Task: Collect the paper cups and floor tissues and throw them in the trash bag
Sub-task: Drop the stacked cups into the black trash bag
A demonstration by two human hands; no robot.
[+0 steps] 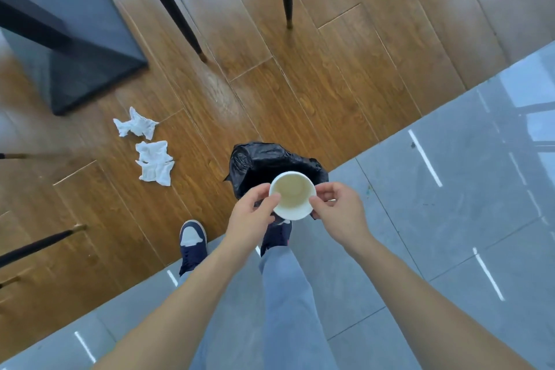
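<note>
I hold a white paper cup (292,195) upright, directly above the open black trash bag (261,162) on the floor. My left hand (252,210) pinches the cup's left rim and my right hand (338,210) pinches its right rim. The inside of the cup looks stained beige. Two crumpled white tissues lie on the wooden floor left of the bag: one tissue (135,125) farther away, the other tissue (155,162) nearer.
A chair with dark legs (180,18) stands ahead, and a dark table base (90,69) sits at the upper left. More thin legs (36,245) poke in from the left edge. My feet in blue shoes (192,242) stand where wood meets grey tile.
</note>
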